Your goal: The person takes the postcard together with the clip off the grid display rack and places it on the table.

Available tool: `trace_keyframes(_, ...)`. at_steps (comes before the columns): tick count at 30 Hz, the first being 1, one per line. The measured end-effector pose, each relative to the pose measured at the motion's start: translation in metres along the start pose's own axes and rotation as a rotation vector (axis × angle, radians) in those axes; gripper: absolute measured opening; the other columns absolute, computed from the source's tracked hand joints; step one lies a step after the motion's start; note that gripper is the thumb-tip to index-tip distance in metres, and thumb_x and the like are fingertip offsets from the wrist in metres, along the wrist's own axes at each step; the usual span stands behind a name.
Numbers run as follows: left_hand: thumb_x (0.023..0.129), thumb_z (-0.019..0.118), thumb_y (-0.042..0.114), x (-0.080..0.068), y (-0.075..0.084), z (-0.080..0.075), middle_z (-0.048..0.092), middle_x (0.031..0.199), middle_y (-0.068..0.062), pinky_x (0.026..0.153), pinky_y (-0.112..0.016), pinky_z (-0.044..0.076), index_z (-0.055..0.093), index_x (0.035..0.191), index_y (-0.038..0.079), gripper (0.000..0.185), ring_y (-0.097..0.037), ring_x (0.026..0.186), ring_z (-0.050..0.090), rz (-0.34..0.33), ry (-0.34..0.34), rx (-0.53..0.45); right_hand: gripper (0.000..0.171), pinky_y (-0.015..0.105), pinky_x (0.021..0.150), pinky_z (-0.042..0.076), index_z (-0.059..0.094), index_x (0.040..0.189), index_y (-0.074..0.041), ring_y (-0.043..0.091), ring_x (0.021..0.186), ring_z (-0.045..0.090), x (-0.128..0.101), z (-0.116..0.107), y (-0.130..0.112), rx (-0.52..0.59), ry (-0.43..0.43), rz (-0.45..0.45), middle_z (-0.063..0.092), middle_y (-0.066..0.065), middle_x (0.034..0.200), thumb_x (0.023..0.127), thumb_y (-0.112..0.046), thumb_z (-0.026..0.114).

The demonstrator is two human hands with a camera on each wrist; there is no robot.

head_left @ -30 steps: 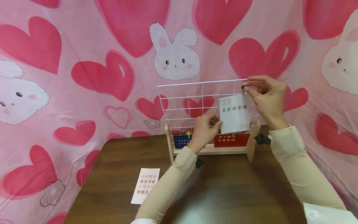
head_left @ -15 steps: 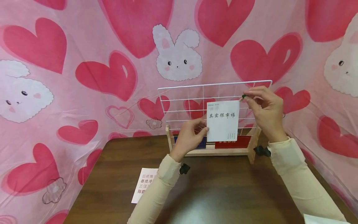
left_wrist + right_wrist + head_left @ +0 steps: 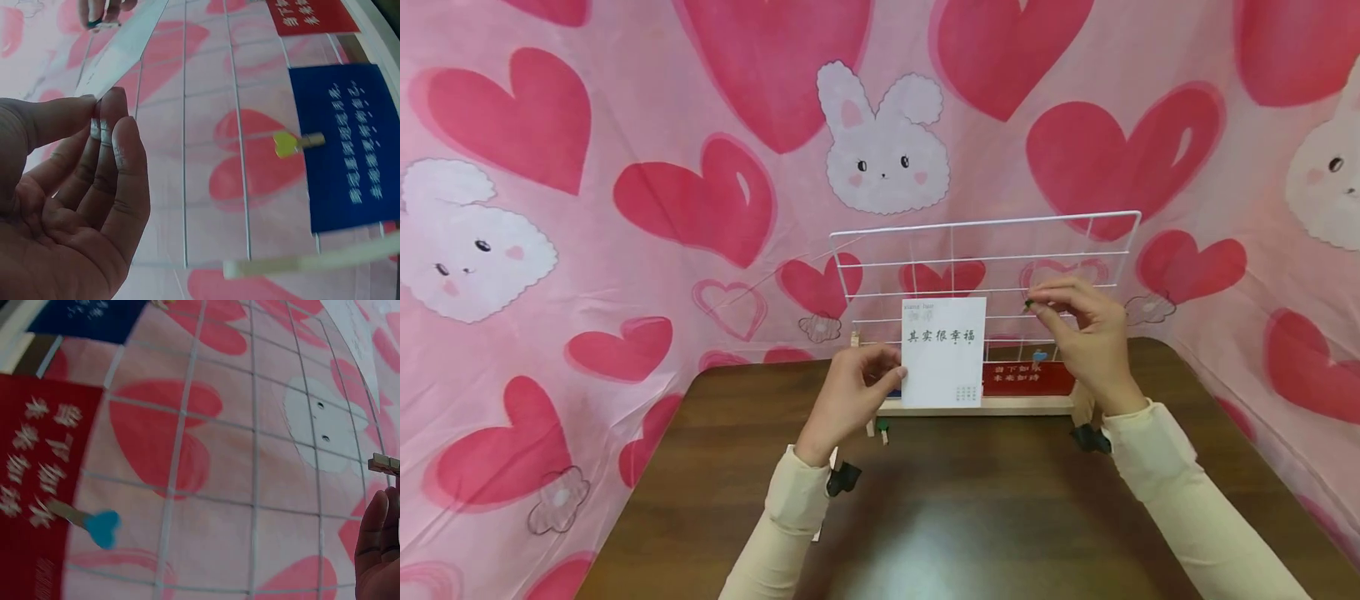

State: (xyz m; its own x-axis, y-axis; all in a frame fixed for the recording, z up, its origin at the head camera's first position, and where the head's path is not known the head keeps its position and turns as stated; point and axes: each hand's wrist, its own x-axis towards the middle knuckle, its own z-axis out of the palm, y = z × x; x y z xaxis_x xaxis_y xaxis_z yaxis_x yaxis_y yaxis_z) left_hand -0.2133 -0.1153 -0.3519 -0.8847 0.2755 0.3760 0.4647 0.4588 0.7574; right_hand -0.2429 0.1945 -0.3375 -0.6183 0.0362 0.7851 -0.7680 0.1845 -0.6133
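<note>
Left hand point(image 3: 850, 396) pinches white card point(image 3: 943, 352) by its left edge before the wire grid point(image 3: 985, 258), right hand point(image 3: 1078, 333) pinches green clip point(image 3: 1028, 306): square card's top on a wire, then clip.

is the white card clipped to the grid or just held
Just held: the left hand pinches the white card by its edge; the right hand holds the green clip apart.

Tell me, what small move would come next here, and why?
Probably lifting the white card back against the wire grid. The left hand pinches it low before the rack, and the right hand pinches a small green clip beside it, unattached.
</note>
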Motion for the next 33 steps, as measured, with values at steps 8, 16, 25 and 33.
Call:
trace_keyframes(8, 0.093, 0.074, 0.005, -0.016, -0.02, -0.016, 0.077, 0.088, -0.011, 0.069, -0.025, 0.058, 0.076, 0.102, 0.004, 0.009, -0.014, 0.07, 0.069, -0.054, 0.01, -0.025, 0.024, 0.012, 0.076, 0.056, 0.08, 0.103, 0.001, 0.001, 0.09, 0.071, -0.018, 0.013, 0.014, 0.045, -0.039, 0.048, 0.075, -0.003, 0.103, 0.088, 0.017, 0.07)
trace_keyframes(16, 0.093, 0.073, 0.003, -0.038, -0.046, -0.022, 0.074, 0.083, -0.013, 0.065, -0.023, 0.055, 0.075, 0.101, 0.003, 0.008, -0.019, 0.07, 0.069, -0.14, -0.029, -0.02, 0.018, 0.01, 0.078, 0.054, 0.078, 0.105, 0.006, -0.002, 0.096, 0.067, -0.041, 0.025, 0.026, -0.026, -0.109, 0.138, 0.074, -0.011, 0.103, 0.089, 0.013, 0.072)
trace_keyframes(25, 0.094, 0.072, 0.0, -0.058, -0.063, -0.029, 0.074, 0.084, -0.015, 0.067, -0.023, 0.06, 0.074, 0.103, -0.002, 0.01, -0.027, 0.072, 0.072, -0.227, -0.045, -0.025, 0.019, 0.009, 0.083, 0.054, 0.08, 0.106, -0.003, -0.007, 0.099, 0.064, -0.056, 0.043, 0.037, -0.101, -0.181, 0.204, 0.077, 0.015, 0.107, 0.089, 0.006, 0.076)
trace_keyframes(33, 0.096, 0.071, 0.004, -0.085, -0.082, -0.037, 0.075, 0.088, -0.013, 0.068, -0.024, 0.06, 0.073, 0.106, -0.002, 0.013, -0.016, 0.073, 0.07, -0.302, -0.075, 0.011, 0.013, 0.017, 0.077, 0.056, 0.082, 0.103, -0.008, -0.002, 0.089, 0.065, -0.076, 0.069, 0.049, -0.137, -0.291, 0.344, 0.079, 0.011, 0.107, 0.092, -0.003, 0.077)
